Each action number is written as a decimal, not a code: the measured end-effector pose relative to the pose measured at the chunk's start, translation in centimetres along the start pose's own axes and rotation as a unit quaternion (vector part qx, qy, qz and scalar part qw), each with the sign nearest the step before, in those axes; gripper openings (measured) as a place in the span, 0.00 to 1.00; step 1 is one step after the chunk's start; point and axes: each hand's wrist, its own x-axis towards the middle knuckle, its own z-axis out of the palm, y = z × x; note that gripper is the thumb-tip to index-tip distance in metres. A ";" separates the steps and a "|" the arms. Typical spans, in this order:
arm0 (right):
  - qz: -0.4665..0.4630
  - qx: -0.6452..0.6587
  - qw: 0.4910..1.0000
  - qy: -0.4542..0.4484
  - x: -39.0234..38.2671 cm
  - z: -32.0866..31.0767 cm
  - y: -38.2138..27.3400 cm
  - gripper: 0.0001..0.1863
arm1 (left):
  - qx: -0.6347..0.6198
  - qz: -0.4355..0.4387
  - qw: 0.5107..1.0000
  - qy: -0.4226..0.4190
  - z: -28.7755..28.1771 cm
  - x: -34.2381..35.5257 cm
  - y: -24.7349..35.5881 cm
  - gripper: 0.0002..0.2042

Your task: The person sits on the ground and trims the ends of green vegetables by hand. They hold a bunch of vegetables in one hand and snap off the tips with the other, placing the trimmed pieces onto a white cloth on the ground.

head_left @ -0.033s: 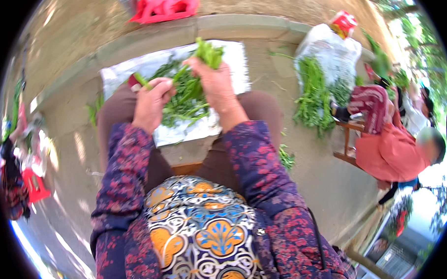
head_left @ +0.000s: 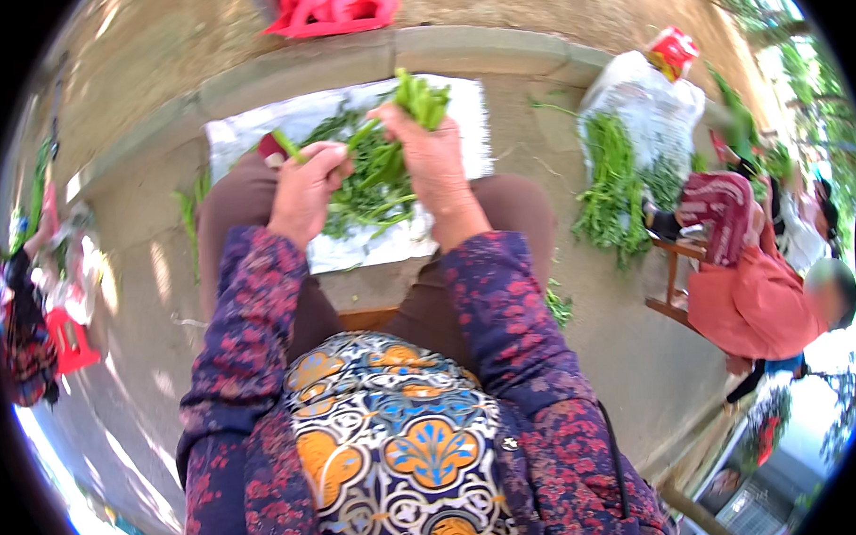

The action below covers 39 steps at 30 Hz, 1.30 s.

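We see both bare hands raised in front of the body, close together with a small gap between them. The right hand (head_left: pixel 434 168) has its fingers wrapped round a bunch of green stalks (head_left: pixel 422 100), whose thick pale-green ends stand up just beyond the fingers. The left hand (head_left: pixel 303 194) has its fingers curled in and closed on a green stalk (head_left: pixel 290 147) that pokes out past them; we cannot tell how much of it lies inside the grip. Just to the left of those fingers we notice a dark red object (head_left: pixel 270 148), too hidden to name.

Below and between the two sets of fingers, we find a loose heap of leafy greens (head_left: pixel 374 205) on a white sheet (head_left: pixel 470 129), which spreads out beyond the fingertips on the far side. Brown-trousered knees (head_left: pixel 522 208) flank the hands, nearer the body than the fingertips.

Well to the right of the right fingers, we see a long bundle of greens (head_left: pixel 606 181) against a white plastic bag (head_left: pixel 629 89). Farther right sits a person in a coral top (head_left: pixel 754 299). Beyond the fingers, past the sheet, a low kerb (head_left: pixel 477 47) curves across.
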 end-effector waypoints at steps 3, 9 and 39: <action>-0.028 -0.018 0.999 -0.035 -0.3 0.5 0.0 0.05 | -0.074 -0.026 0.997 0.002 -0.4 0.2 0.2 0.03; -0.079 -0.015 0.995 -0.060 -0.9 1.3 -1.4 0.05 | -0.177 -0.098 0.977 0.070 -1.1 -0.1 1.0 0.02; 0.029 0.279 0.960 0.029 2.5 -5.2 -3.6 0.08 | 0.060 0.005 0.998 0.020 -2.6 1.1 3.6 0.10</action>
